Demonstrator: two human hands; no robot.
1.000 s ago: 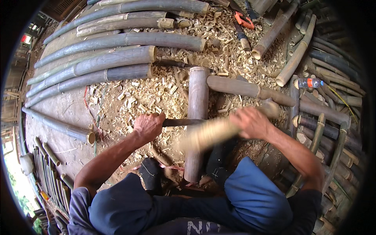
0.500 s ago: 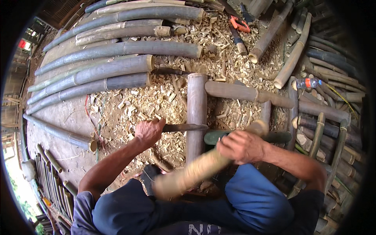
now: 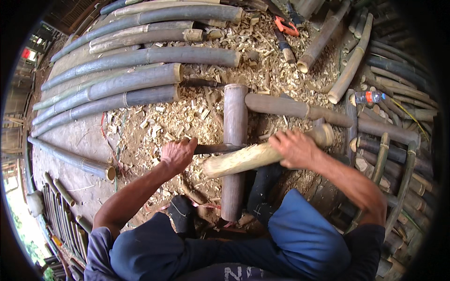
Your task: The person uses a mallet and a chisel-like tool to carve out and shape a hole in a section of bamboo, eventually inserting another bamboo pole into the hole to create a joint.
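Note:
My left hand (image 3: 179, 153) is closed round the handle of a dark-bladed knife (image 3: 213, 149), which points right, its blade reaching over an upright-looking thick bamboo piece (image 3: 235, 112). My right hand (image 3: 294, 147) grips a short bamboo section (image 3: 241, 161) from above, near its right end. That section slants across the thick bamboo, its left end lower, its surface pale and scraped with frayed fibres. The knife's tip lies close to its upper side; whether they touch I cannot tell.
Pale shavings (image 3: 197, 114) cover the ground. Long bamboo poles (image 3: 126, 97) lie at the far left. Beyond me is an orange-handled saw (image 3: 287, 26). A bamboo frame (image 3: 300, 107), a plastic bottle (image 3: 368, 97) and stacked poles (image 3: 398, 68) stand to the right.
My right hand has swung the bamboo section up and away from me, from over my lap to beside the knife. The left hand with the knife has barely moved.

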